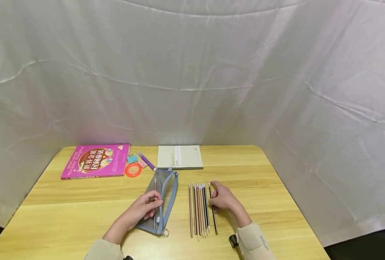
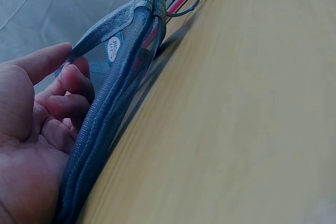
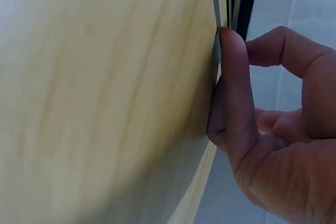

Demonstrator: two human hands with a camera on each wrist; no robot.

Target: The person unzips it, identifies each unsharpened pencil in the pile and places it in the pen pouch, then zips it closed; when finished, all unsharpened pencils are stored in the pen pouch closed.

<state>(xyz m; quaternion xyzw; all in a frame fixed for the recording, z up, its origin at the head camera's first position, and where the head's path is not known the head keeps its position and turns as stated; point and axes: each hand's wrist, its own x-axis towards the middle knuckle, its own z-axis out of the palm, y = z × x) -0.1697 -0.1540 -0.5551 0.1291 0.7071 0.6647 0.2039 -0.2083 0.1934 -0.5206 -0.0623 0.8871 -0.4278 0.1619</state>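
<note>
A wood-grain table [image 1: 81, 213] stands before pale hanging cloth [image 1: 179, 72]. With my left hand [image 1: 142, 207] I pinch the edge of a mesh pouch [image 1: 158, 184], 1 pencil [image 1: 154, 222] showing inside. My right hand's [image 1: 225, 198] thumb and fingers pinch a dark pencil [image 1: 215, 223], just left of my palm, beside a pencil row [image 1: 199, 209].

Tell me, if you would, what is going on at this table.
A person's left hand pinches the edge of a mesh pouch, and one pencil shows through the mesh. The right hand pinches a dark pencil just right of a row of other pencils, which lie on the table.
</note>
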